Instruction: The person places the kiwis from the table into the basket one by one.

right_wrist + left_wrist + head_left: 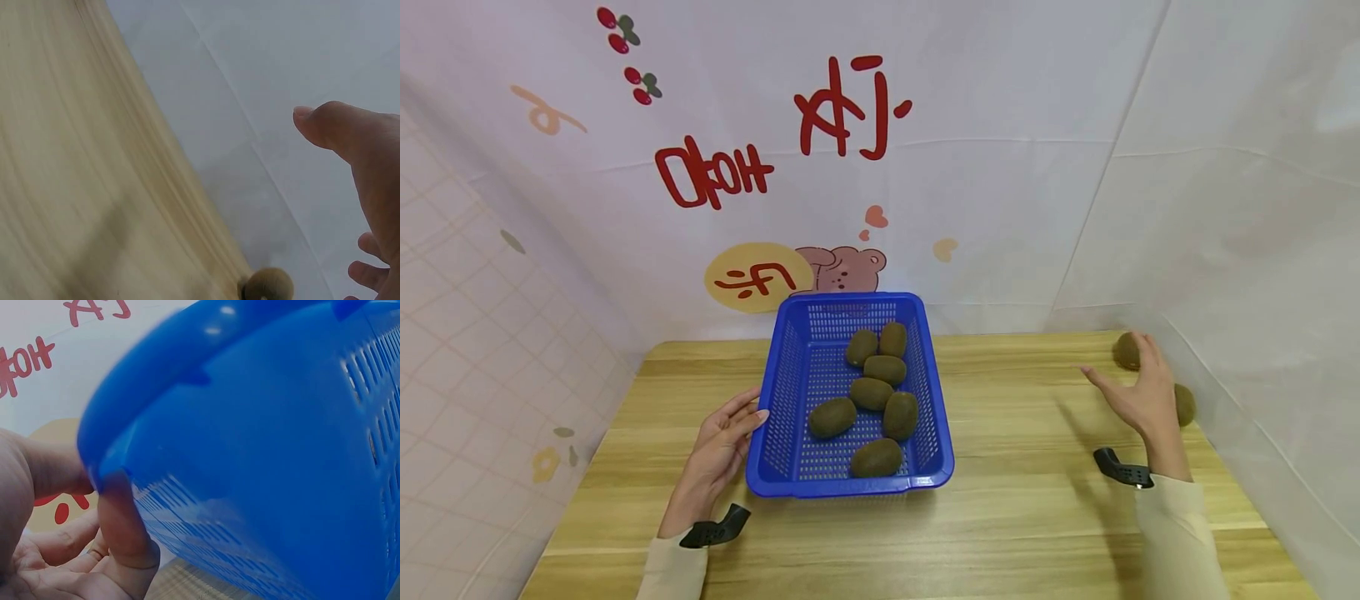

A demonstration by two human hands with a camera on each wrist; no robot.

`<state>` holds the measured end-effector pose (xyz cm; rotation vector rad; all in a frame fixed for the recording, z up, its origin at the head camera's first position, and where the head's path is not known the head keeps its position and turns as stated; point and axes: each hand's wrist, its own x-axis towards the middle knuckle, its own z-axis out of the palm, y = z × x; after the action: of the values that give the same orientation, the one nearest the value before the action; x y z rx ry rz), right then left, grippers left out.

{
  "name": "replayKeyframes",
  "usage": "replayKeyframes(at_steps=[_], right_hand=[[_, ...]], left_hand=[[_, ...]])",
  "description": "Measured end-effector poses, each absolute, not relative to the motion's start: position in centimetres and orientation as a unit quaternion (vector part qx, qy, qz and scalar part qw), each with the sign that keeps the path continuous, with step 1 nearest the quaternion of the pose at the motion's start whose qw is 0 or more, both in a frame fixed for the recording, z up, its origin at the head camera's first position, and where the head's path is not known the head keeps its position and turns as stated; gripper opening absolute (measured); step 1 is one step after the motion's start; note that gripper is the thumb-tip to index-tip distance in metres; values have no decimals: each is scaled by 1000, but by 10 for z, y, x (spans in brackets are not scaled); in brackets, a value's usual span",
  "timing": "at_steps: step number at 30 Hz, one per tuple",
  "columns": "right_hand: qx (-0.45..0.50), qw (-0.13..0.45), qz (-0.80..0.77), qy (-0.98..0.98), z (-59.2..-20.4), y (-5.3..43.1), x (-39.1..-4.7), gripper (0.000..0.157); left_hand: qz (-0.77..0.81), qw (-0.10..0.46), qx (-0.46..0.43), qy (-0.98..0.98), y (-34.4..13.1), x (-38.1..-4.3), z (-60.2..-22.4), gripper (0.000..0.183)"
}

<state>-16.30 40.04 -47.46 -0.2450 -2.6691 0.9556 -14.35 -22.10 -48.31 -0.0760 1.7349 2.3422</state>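
A blue plastic basket [780, 392] with slotted walls stands on the table, and several brown kiwis [871, 393] lie in it. My left hand [718, 454] pinches the basket's left rim between thumb and fingers; the left wrist view shows the fingers [125, 528] under that rim. Over at the right, my right hand [1146, 400] is spread above the table, thumb apart from the fingers, holding nothing. Just beyond its fingers sits one kiwi [1126, 351], partly covered by them. A second kiwi [1184, 405] is partly hidden behind the hand. The right wrist view catches one kiwi [269, 284] low down.
The light wooden table [1015, 500] meets a white printed cloth [1000, 167] at its back edge. More cloth hangs along the left and right sides. Black wrist bands with camera mounts [1123, 471] sit on both wrists.
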Motion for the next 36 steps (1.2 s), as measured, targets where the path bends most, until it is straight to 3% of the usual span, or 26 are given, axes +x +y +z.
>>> replayKeyframes(at_steps=[24, 36], right_hand=[[-181, 154, 331, -913, -505, 456, -138, 100], [-257, 150, 362, -883, -527, 467, -132, 90]], left_hand=[[798, 116, -31, 590, -221, -144, -483, 67], [799, 113, -35, 589, -220, -144, -482, 67]])
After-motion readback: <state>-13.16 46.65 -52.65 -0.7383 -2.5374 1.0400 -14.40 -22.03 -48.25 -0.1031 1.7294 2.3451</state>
